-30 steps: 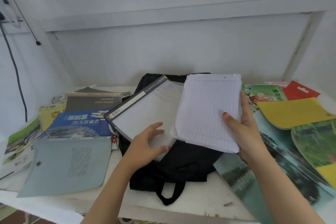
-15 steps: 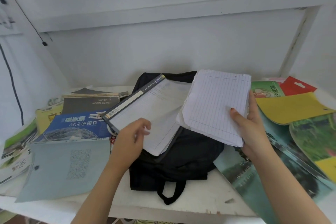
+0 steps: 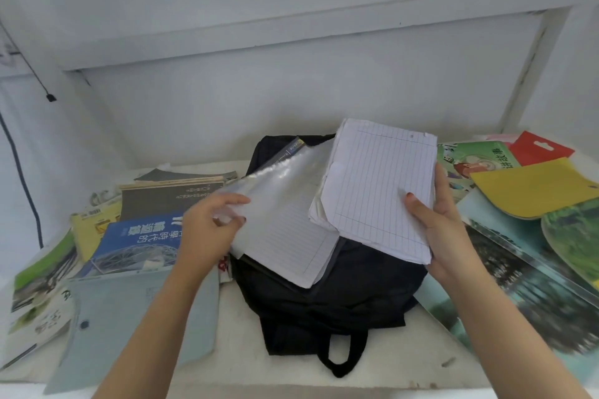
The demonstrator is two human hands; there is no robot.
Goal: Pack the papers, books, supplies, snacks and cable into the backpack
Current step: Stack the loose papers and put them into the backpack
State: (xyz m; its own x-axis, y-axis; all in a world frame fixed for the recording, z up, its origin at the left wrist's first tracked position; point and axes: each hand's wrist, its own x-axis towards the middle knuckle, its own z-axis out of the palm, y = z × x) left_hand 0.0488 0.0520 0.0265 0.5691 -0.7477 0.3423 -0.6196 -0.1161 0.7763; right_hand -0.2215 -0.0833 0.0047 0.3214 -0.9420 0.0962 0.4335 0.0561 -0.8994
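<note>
Left hand (image 3: 210,223): pinching the folder's clear cover (image 3: 278,185), holding it up over the backpack (image 3: 340,301).
Right hand (image 3: 444,227): gripping the papers (image 3: 379,185) just right of the folder, long axis pointing away.
Likely path: leftward, under the cover.

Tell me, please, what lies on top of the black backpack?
An open folder of lined paper rests on the backpack; the right hand holds loose sheets above it. The backpack's opening is covered.

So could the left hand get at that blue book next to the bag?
Probably, once freed: the left hand is right beside the blue book, whose top lies bare, but it is pinching the clear folder cover and must let go first.
</note>
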